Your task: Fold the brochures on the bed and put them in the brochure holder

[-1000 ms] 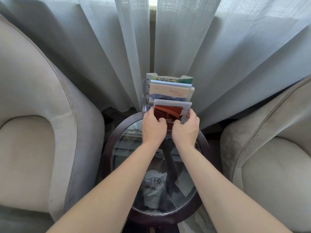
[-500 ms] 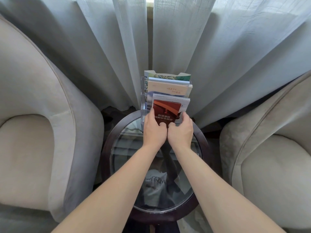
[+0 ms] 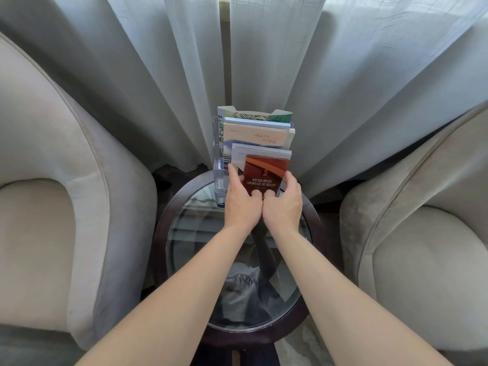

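**Red brochure gripped at front of holder**

Round glass-top bench [image 3: 169, 233] nearest, dark wood rim. Left hand [image 3: 241, 204] and right hand [image 3: 284, 204] side by side, touching, thumbs pressed on lower face of red brochure [image 3: 266, 171], fingers curled round its side edges. Seated upright in front tier of clear brochure holder [image 3: 218, 180] at bench's far edge. Behind: grey-white stack [image 3: 261, 150], cream booklet [image 3: 254, 134], green folder [image 3: 253, 115]. Armchairs [image 3: 66, 194] flanking. Sheer curtain [image 3: 158, 75] at back.

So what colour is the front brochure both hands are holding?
Dark red with an orange band and pale lettering: the front brochure, clearest in the head view.
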`<state>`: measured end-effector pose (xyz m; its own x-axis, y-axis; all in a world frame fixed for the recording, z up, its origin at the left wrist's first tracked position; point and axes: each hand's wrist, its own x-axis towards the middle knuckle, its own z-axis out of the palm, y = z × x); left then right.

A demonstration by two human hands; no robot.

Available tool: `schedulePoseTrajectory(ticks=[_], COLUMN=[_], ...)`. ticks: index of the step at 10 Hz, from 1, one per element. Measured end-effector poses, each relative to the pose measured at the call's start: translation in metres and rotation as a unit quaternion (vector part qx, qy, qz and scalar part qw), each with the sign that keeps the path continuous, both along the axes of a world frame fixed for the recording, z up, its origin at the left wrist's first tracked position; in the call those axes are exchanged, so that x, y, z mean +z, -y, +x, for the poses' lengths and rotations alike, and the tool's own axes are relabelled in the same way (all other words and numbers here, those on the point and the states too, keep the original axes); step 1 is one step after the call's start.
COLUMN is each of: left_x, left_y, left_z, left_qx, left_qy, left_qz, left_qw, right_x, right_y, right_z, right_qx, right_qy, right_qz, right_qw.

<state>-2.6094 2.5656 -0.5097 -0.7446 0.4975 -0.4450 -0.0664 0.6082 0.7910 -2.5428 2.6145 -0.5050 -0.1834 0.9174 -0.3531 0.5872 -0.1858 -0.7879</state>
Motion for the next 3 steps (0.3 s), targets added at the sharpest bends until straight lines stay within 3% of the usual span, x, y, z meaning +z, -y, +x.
schedulePoseTrajectory(ticks=[2,3], left_x=[-0.0045,-0.0021], left_y=[0.0,0.0008], left_z=[-0.0015,-0.0032], left_qx=[0.007,0.037], left_qy=[-0.007,-0.025], left_qz=[-0.001,-0.021], left_qw=[1.0,0.999], right_x=[-0.0057,-0.0068], right_y=[-0.0006,-0.0003], right_z=[0.0025,0.0024], right_qx=[0.014,0.002], right_qy=[-0.009,0.035], right_qz=[0.006,-0.011], right_qw=[1.0,0.999])
